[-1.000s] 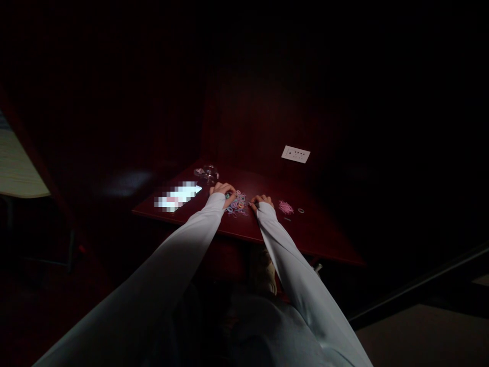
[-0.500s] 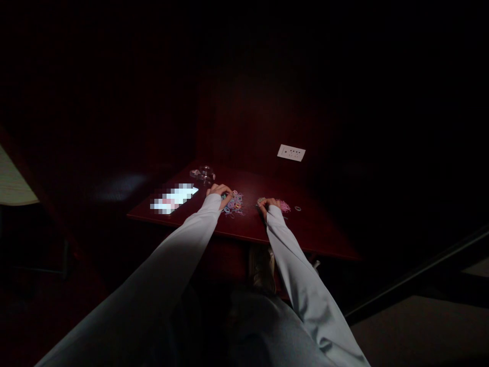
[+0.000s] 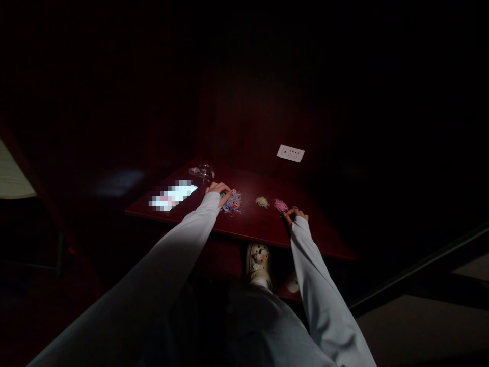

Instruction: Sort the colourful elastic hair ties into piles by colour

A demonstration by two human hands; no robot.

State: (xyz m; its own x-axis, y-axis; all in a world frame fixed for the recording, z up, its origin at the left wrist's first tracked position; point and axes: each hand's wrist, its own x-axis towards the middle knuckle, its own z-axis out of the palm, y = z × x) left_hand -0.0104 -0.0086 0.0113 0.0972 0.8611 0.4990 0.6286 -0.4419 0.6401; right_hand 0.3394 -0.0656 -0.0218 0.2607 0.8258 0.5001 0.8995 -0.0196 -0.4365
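Small elastic bands lie in piles on a dark red table. My left hand rests at the left edge of a mixed-colour pile of bands, fingers curled together over it. What sits between those fingertips is too small to make out. To the right lies a little pale yellow pile of bands, then a pink pile of bands. Just right of the pink pile, my right hand is low over the table with thumb and fingers pinched. Anything in that pinch is hidden.
A lit phone, its screen blurred out, lies at the table's left. Behind it stands a clear container. A white socket plate is on the back wall. Below the front edge shows a beige clog.
My right hand has moved right, from over the yellow pile to beside the pink one, uncovering both. My left hand has stayed at the mixed pile. The clog has come into clearer view.
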